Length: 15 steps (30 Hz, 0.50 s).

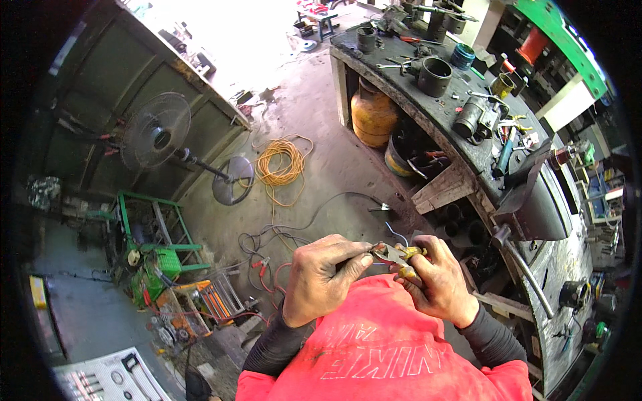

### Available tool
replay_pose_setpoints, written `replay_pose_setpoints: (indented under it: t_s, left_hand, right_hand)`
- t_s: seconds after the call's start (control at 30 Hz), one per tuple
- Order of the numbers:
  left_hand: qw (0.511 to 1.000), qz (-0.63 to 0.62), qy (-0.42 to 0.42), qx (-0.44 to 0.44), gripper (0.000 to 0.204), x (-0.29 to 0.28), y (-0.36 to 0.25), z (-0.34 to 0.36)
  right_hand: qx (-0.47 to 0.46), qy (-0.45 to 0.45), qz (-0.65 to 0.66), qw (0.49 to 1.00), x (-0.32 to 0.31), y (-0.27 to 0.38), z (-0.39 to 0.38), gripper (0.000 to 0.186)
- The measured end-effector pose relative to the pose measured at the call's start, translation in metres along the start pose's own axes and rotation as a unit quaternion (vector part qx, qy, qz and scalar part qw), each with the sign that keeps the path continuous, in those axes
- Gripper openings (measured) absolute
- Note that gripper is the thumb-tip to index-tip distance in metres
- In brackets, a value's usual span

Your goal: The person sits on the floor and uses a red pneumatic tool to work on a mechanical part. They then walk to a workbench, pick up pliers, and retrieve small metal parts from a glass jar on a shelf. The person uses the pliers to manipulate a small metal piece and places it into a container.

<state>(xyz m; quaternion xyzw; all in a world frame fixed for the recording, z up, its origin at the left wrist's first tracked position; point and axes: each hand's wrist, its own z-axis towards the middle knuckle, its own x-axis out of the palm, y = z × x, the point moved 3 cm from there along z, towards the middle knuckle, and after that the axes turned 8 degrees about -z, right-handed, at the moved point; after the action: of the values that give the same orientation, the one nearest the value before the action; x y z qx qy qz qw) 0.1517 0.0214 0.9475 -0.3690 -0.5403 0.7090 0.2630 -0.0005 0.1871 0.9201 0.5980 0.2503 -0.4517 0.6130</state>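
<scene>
Both of my hands are raised in front of my red shirt, close together. My right hand point(443, 284) is wrapped round the yellow handles of a pair of pliers point(389, 253), whose metal jaws point left. Thumb and fingers of my left hand point(321, 275) pinch together right at the jaw tips. Whatever small piece sits between those fingers is too small to make out. A thin blue wire point(397, 233) curves up just beyond the pliers; whether it joins what I hold, I cannot tell.
To the right runs a workbench point(408, 67) with metal cylinders, tools and a vise point(535, 200) whose handle juts toward me. An orange gas cylinder point(372, 113) stands beneath. On the floor lie a coiled orange hose point(281, 164) and dark cables; a pedestal fan point(160, 137) stands left.
</scene>
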Motion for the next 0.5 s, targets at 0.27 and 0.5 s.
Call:
replay_pose_setpoints:
  t_s: [0.27,0.5]
  left_hand:
    - [0.999,0.027,-0.018,0.035,0.016,-0.021,0.008,0.025]
    - [0.998,0.021,-0.005,0.062,0.016,-0.019,0.013,0.046]
  right_hand:
    - [0.047,-0.034,-0.043,0.997,0.009,0.017,0.027,0.029]
    - [0.039,-0.020,-0.040,0.998,0.007,-0.001,0.038,0.028]
